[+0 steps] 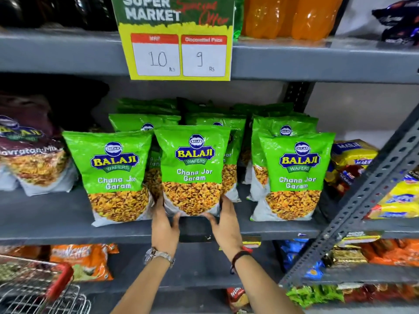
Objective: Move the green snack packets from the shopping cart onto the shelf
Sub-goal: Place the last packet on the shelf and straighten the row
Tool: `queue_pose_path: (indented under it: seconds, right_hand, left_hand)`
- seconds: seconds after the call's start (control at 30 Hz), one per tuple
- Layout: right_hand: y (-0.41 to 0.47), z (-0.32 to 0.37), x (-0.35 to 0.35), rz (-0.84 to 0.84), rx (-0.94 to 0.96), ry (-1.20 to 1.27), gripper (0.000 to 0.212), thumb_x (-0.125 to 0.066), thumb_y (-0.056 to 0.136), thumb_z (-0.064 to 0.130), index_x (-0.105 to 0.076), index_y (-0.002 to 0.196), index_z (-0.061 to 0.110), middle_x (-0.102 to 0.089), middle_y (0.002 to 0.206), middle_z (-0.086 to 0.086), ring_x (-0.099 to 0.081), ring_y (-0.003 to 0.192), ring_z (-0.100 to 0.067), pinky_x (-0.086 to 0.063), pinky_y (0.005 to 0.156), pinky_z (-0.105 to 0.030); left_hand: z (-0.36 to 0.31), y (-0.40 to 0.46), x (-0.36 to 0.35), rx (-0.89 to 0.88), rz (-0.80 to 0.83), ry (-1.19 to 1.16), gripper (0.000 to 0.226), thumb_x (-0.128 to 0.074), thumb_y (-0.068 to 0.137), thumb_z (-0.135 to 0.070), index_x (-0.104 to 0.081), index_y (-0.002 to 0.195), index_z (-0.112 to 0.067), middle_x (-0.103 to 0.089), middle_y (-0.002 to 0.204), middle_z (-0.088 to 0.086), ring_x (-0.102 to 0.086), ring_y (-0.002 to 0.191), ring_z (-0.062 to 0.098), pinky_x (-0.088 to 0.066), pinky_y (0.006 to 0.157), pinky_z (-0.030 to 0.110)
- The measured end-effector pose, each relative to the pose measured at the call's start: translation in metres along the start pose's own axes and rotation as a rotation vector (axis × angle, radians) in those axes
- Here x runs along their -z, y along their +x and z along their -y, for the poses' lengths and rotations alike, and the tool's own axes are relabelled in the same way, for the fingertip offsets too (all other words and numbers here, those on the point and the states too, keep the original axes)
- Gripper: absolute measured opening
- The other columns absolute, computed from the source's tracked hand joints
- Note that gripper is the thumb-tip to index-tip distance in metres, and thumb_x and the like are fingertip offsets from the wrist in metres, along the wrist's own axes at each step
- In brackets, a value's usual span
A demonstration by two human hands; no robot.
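Both forearms are reaching up from the bottom edge, and I'm steadying the middle green packet [192,171] on the shelf [56,218]: left hand [164,225] pinching its lower left corner, right hand [224,223] cupping the lower right, so both are gripping that one bag. It's standing upright just above my knuckles, near the shelf's front lip.

Risk-wise, I'm thinking it's puffy and top-heavy, so letting go early could tip it forward off the edge, or knock the neighbours on either side of my hands.

Counting: three front packets, at least three more peeking behind them. Down by my left elbow, the cart [45,288] is showing only wire and a red handle; can't tell what's inside.
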State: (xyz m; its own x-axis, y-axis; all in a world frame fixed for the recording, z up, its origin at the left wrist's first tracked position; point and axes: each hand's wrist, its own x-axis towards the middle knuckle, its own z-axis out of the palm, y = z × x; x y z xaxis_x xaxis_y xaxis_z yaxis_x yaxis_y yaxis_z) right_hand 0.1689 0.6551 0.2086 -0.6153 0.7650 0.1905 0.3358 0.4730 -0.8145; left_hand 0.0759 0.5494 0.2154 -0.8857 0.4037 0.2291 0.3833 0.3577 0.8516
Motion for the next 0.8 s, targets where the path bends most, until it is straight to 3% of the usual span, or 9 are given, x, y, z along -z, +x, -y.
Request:
queue_pose_path:
  seconds: [0.13, 0.23, 0.4, 0.5, 0.57, 0.67, 0.73, 0.8]
  right_hand:
    - [-0.007, -0.014, 0.013, -0.077, -0.014, -0.065, 0.053, -0.063, 0.083, 0.020, -0.042, 0.130, 0.004, -0.055, 0.122, -0.018, -0.051, 0.116, -0.033, -0.043, 0.097, -0.043]
    - [-0.011, -0.022, 0.023, -0.095, -0.046, -0.070, 0.051, -0.060, 0.085, 0.019, -0.040, 0.129, 0.002, -0.053, 0.118, -0.019, -0.050, 0.113, -0.033, -0.042, 0.096, -0.041]
    - [-0.013, -0.023, 0.025, -0.090, -0.071, -0.034, 0.052, -0.057, 0.087, 0.012, -0.036, 0.133, 0.003, -0.049, 0.125, -0.021, -0.045, 0.120, -0.032, -0.032, 0.096, -0.026]
    - [-0.028, -0.018, 0.025, -0.127, -0.083, 0.013, 0.054, -0.055, 0.088, 0.013, -0.033, 0.136, 0.006, -0.041, 0.137, -0.017, -0.039, 0.129, -0.029, -0.032, 0.104, -0.027]
    - [-0.046, -0.012, 0.024, -0.199, -0.077, 0.012, 0.051, -0.052, 0.090, 0.013, -0.032, 0.136, 0.007, -0.034, 0.142, -0.015, -0.038, 0.130, -0.027, -0.038, 0.107, -0.034]
    - [-0.071, 0.002, 0.012, -0.237, 0.052, -0.053, 0.038, -0.051, 0.090, 0.011, -0.043, 0.127, 0.006, -0.042, 0.129, -0.017, -0.050, 0.117, -0.027, -0.049, 0.098, -0.034]
    - [-0.077, 0.017, 0.000, -0.130, 0.120, -0.071, 0.032, -0.049, 0.091, 0.012, -0.047, 0.123, 0.007, -0.047, 0.124, -0.015, -0.053, 0.111, -0.025, -0.044, 0.096, -0.027]
    - [-0.075, 0.036, -0.016, 0.004, 0.183, -0.088, 0.032, -0.046, 0.092, 0.017, -0.046, 0.123, 0.010, -0.049, 0.124, -0.010, -0.053, 0.111, -0.022, -0.043, 0.097, -0.028]
  left_hand:
    - [-0.004, -0.009, -0.011, -0.036, 0.027, 0.005, 0.056, -0.061, 0.080, -0.005, -0.034, 0.129, 0.003, -0.045, 0.131, 0.028, -0.043, 0.123, 0.040, -0.033, 0.099, 0.038]
    - [-0.009, -0.015, -0.021, -0.052, 0.055, -0.008, 0.057, -0.063, 0.079, -0.008, -0.035, 0.128, 0.003, -0.048, 0.129, 0.028, -0.045, 0.120, 0.040, -0.036, 0.098, 0.040]
    - [-0.015, -0.019, -0.027, -0.079, 0.071, -0.025, 0.056, -0.064, 0.078, -0.007, -0.036, 0.126, 0.004, -0.049, 0.126, 0.027, -0.046, 0.118, 0.040, -0.039, 0.098, 0.044]
    - [-0.011, -0.025, -0.019, -0.108, 0.053, -0.024, 0.054, -0.063, 0.078, -0.006, -0.038, 0.125, 0.002, -0.047, 0.126, 0.027, -0.045, 0.118, 0.040, -0.036, 0.099, 0.038]
    - [-0.004, -0.032, -0.006, -0.117, 0.002, -0.007, 0.052, -0.064, 0.078, -0.008, -0.040, 0.124, 0.000, -0.045, 0.129, 0.026, -0.042, 0.122, 0.039, -0.034, 0.102, 0.037]
    - [0.010, -0.039, 0.027, -0.116, -0.132, 0.055, 0.051, -0.065, 0.077, -0.007, -0.043, 0.122, 0.000, -0.044, 0.130, 0.028, -0.041, 0.122, 0.041, -0.037, 0.102, 0.048]
    - [0.021, -0.036, 0.054, -0.099, -0.249, 0.114, 0.052, -0.067, 0.075, -0.005, -0.043, 0.121, 0.002, -0.045, 0.125, 0.031, -0.043, 0.116, 0.046, -0.038, 0.097, 0.054]
    - [0.033, -0.026, 0.081, -0.033, -0.343, 0.149, 0.056, -0.069, 0.073, -0.006, -0.042, 0.121, 0.004, -0.045, 0.123, 0.034, -0.043, 0.112, 0.050, -0.037, 0.095, 0.056]
